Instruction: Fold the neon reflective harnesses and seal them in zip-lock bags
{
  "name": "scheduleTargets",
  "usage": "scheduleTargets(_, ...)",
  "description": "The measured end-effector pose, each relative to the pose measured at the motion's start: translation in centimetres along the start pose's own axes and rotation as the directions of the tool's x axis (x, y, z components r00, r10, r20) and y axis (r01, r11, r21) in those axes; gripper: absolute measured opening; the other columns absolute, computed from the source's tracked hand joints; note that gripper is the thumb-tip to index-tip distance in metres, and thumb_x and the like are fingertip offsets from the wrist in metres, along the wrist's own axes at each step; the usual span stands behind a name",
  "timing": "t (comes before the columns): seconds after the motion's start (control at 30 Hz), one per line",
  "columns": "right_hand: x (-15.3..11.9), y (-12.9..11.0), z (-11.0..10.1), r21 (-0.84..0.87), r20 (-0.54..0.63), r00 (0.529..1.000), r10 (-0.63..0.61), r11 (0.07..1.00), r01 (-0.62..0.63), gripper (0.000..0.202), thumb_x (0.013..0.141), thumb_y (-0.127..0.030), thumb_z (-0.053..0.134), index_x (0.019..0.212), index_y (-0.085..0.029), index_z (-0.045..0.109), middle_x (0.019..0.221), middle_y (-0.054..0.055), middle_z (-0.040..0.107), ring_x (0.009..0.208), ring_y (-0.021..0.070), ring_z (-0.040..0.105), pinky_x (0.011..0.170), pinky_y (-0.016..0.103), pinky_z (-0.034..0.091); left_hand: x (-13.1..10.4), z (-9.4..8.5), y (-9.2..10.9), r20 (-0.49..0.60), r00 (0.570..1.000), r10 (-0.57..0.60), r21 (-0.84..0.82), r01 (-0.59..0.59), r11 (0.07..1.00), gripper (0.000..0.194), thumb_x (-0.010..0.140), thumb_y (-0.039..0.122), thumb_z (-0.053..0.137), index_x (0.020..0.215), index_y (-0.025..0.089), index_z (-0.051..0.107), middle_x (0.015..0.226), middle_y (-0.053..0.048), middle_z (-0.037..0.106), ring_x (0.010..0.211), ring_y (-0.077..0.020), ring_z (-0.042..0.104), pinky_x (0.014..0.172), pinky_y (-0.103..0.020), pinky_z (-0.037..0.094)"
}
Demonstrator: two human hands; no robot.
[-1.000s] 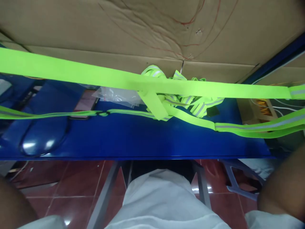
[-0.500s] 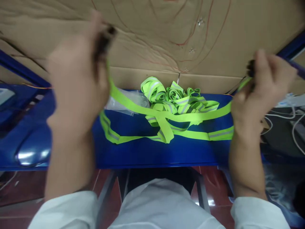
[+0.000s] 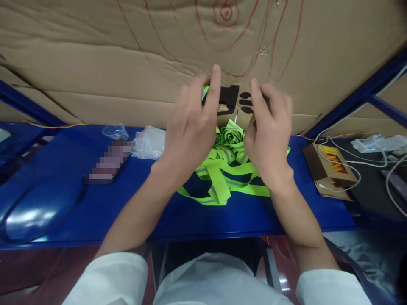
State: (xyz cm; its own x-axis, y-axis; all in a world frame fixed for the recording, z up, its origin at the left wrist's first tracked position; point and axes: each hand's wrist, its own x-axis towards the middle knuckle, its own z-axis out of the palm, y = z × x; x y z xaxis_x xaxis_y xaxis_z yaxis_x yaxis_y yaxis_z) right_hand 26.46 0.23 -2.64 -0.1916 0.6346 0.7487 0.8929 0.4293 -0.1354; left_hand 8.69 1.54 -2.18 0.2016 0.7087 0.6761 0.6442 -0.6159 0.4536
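Observation:
My left hand (image 3: 195, 116) is closed around the black socket half of a side-release buckle (image 3: 229, 96), its index finger raised along it. Facing it, my right hand (image 3: 270, 125) pinches the pronged half of the buckle (image 3: 245, 102). A narrow gap separates the two halves, with the prongs pointing at the socket. Neon-yellow reflective strap (image 3: 219, 180) with a grey stripe lies looped on the blue table below; a bit of it shows at my left fingers. Behind my hands sit rolled-up reflective straps (image 3: 232, 134), partly hidden.
A cardboard panel (image 3: 95, 63) with red drawn rings rises behind the blue table (image 3: 197, 224). On the left lie a phone (image 3: 110, 163) and clear plastic bags (image 3: 149, 142). An open cardboard box (image 3: 330, 171) and white cables (image 3: 365, 163) are at the right.
My hands have come inward from far apart, bringing the two buckle halves close and face to face. The strap between them has dropped slack, and the phone and box are now in view.

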Motion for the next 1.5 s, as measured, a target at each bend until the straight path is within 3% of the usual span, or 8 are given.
scheduleTargets(0.43, -0.7, -1.4, 1.0, -0.062, -0.043, 0.999, 0.011, 0.998, -0.014, 0.053, 0.108, -0.015, 0.026, 0.158, -0.020, 0.042, 0.158, 0.014, 0.046, 0.149, 0.0288, 0.040, 0.125, 0.050, 0.034, -0.9, 2.1, 1.9, 0.071, 0.997, 0.039, -0.074, -0.033, 0.997, 0.060, 0.104, 0.025, 0.025, 0.162, 0.020, 0.040, 0.163, -0.013, 0.041, 0.158, -0.0372, 0.024, 0.128, -0.060, 0.018)
scheduleTargets(0.63, 0.3, 1.4, 0.0, 0.322, 0.165, 0.982, -0.088, 0.946, 0.031, 0.094, 0.091, -0.038, 0.074, 0.167, -0.034, 0.018, 0.173, 0.006, 0.024, 0.161, 0.0284, 0.024, 0.129, 0.051, 0.033, -0.1, 0.4, 0.2, 0.014, 0.998, 0.063, -0.074, -0.062, 0.995, 0.068, 0.094, 0.023, 0.053, 0.160, 0.019, 0.039, 0.151, -0.018, 0.049, 0.142, -0.0370, 0.043, 0.124, -0.053, 0.031)
scheduleTargets(0.8, 1.0, 3.0, -1.2, 0.658, 0.254, 0.965, -0.068, 0.743, -0.121, 0.061, 0.088, -0.051, 0.077, 0.143, -0.029, 0.061, 0.148, 0.004, 0.063, 0.142, 0.0284, 0.055, 0.123, 0.050, 0.043, 0.3, -1.2, 0.3, -0.112, 0.994, -0.010, -0.237, -0.017, 0.971, 0.064, 0.085, 0.023, 0.073, 0.145, 0.027, 0.054, 0.135, -0.009, 0.062, 0.128, -0.0295, 0.056, 0.117, -0.047, 0.040)
scheduleTargets(0.9, 0.8, 2.8, -1.3, 0.747, 0.295, 0.956, 0.003, 0.623, -0.232, 0.043, 0.087, -0.054, 0.079, 0.119, -0.027, 0.075, 0.124, 0.003, 0.076, 0.123, 0.0270, 0.068, 0.113, 0.047, 0.052, 0.2, -0.4, 0.1, -0.018, 0.994, -0.109, -0.526, 0.083, 0.846, 0.072, 0.080, 0.028, 0.083, 0.145, 0.029, 0.053, 0.128, -0.005, 0.067, 0.123, -0.0254, 0.061, 0.114, -0.040, 0.043)
scheduleTargets(1.1, 0.7, 3.0, -0.2, 0.832, 0.419, 0.883, 0.214, 0.299, -0.467, 0.041, 0.094, -0.063, 0.066, 0.098, -0.024, 0.076, 0.097, 0.005, 0.079, 0.087, 0.0207, 0.076, 0.083, 0.036, 0.065, -0.4, 3.7, -1.1, 0.356, 0.900, -0.250, -0.859, 0.421, 0.291, 0.073, 0.075, 0.045, 0.089, 0.139, 0.028, 0.060, 0.137, -0.006, 0.069, 0.128, -0.0257, 0.065, 0.109, -0.037, 0.053)
scheduleTargets(1.27, 0.8, 3.5, 0.0, 0.736, 0.296, 0.910, 0.290, 0.538, -0.411, 0.049, 0.094, -0.067, 0.063, 0.079, -0.022, 0.076, 0.073, 0.003, 0.074, 0.067, 0.0180, 0.071, 0.067, 0.031, 0.060, -0.8, 4.0, -0.3, 0.461, 0.874, -0.152, -0.811, 0.484, 0.329, 0.047, 0.083, 0.051, 0.082, 0.119, 0.022, 0.076, 0.122, -0.006, 0.077, 0.122, -0.0257, 0.070, 0.109, -0.037, 0.054)
scheduleTargets(1.37, 0.9, 3.8, -0.2, 0.663, 0.194, 0.933, 0.302, 0.661, -0.352, 0.048, 0.092, -0.067, 0.065, 0.080, -0.022, 0.078, 0.075, 0.002, 0.075, 0.071, 0.0181, 0.071, 0.069, 0.031, 0.059, -0.8, 3.6, -0.4, 0.542, 0.818, -0.193, -0.783, 0.575, 0.235, 0.048, 0.080, 0.051, 0.085, 0.117, 0.023, 0.076, 0.112, -0.006, 0.079, 0.110, -0.0248, 0.074, 0.098, -0.037, 0.059)
scheduleTargets(1.5, 0.9, 4.0, -0.5, 0.772, 0.386, 0.894, 0.228, 0.451, -0.449, 0.042, 0.089, -0.064, 0.072, 0.092, -0.022, 0.079, 0.092, 0.005, 0.080, 0.081, 0.0193, 0.075, 0.078, 0.034, 0.064, -0.3, 3.4, -1.6, 0.580, 0.776, -0.249, -0.758, 0.626, 0.186, 0.050, 0.070, 0.044, 0.094, 0.112, 0.021, 0.078, 0.103, -0.006, 0.080, 0.099, -0.0246, 0.076, 0.092, -0.038, 0.061)
